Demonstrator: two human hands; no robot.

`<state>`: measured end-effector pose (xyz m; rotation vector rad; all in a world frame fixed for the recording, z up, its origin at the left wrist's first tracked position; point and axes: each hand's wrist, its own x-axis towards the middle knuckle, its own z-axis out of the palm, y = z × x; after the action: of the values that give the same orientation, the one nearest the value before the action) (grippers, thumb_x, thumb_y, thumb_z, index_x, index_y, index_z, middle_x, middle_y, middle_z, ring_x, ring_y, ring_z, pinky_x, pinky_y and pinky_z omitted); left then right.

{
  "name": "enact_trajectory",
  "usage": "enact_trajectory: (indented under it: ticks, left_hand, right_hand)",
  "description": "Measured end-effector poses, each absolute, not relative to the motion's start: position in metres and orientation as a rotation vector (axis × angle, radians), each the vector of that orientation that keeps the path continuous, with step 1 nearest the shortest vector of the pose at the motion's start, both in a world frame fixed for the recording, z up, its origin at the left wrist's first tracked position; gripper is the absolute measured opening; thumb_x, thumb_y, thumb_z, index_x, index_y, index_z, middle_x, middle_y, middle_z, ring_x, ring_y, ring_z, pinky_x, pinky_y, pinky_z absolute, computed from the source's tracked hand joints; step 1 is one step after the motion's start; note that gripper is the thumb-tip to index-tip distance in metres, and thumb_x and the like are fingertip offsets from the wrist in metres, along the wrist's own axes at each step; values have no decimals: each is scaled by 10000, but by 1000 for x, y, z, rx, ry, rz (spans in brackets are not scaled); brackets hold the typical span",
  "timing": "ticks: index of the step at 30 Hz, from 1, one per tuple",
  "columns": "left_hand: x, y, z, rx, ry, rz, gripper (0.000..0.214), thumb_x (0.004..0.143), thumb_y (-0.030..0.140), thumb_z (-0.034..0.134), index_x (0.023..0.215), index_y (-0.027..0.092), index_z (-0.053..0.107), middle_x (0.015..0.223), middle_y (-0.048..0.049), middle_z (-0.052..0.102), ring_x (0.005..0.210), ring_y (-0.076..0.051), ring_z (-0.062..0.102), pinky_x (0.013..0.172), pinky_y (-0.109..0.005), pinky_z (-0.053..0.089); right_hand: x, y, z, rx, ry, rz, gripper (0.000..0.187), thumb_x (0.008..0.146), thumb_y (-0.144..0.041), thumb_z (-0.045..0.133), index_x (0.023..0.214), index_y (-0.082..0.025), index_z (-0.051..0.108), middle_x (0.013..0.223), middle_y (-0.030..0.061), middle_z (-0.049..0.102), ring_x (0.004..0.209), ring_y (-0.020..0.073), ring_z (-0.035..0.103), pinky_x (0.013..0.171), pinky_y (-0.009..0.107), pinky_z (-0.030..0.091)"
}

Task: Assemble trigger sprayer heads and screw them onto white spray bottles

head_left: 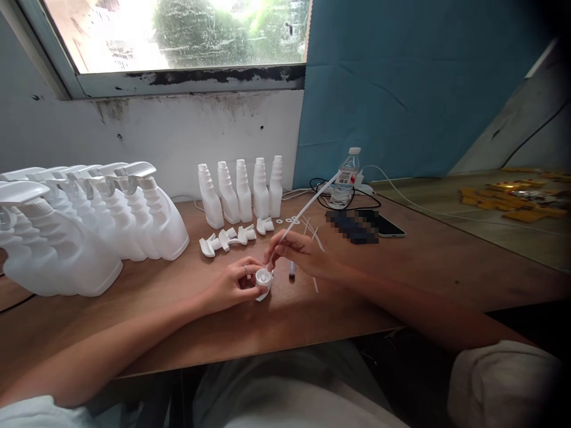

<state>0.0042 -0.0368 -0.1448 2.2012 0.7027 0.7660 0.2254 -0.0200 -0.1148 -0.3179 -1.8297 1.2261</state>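
Observation:
My left hand (234, 284) grips a white spray-trigger head (264, 282) held just above the wooden table (178, 333), its round cap facing up. My right hand (298, 251) pinches a long thin white dip tube (307, 208) that slants up to the right, its lower end touching the cap of the trigger head. Several loose trigger heads (232, 238) lie just behind my hands, and more thin tubes (312, 229) and small white washers (288, 220) lie beside my right hand.
Several finished white spray bottles (89, 226) stand in a row at the left. Several open white bottles (241, 190) stand by the wall. A water bottle (347, 178), cables, a phone (383, 224) and a small dark vial (292, 270) lie on the right. Yellow pieces (513, 202) cover the far right table.

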Motion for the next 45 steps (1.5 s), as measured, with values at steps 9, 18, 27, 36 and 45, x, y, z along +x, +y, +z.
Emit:
enact_trajectory:
  ticks: [9,18,27,36,45]
  left_hand:
    - [4,-37,-147,2209,712,752,276,843,331,645,1065,169,667,1074,-63,570,700,-84,510,640,-213,447]
    - [4,-35,-149,2213,682,782,287,848,328,641,1076,155,658,1073,-70,555,715,-86,518,668,-210,462]
    - [4,-36,-147,2235,698,785,254,852,329,634,1037,157,667,1071,-71,568,729,-94,520,684,-214,464]
    - [4,-35,-150,2239,676,808,267,853,347,633,1039,158,662,1061,-69,565,728,-98,523,691,-226,472]
    - [4,-36,-148,2241,687,788,277,852,344,635,1056,158,662,1064,-69,560,729,-96,526,683,-222,465]
  right_hand:
    - [227,-24,-114,-411,-1930,1093,203,949,-345,527,938,-149,581,803,41,655,727,144,661,689,304,561]
    - [226,-23,-113,-430,-2283,574,154,928,-276,559,893,-158,651,882,63,667,824,148,636,737,268,517]
    - [224,-27,-119,-461,-2258,437,214,972,-263,459,856,-169,611,807,47,644,719,134,598,655,245,491]
    - [219,-30,-123,-487,-2240,418,214,976,-246,441,850,-181,601,806,43,631,725,136,587,674,258,491]
    - [219,-31,-120,-514,-2203,402,201,969,-235,451,846,-180,600,795,36,630,719,137,582,676,262,481]
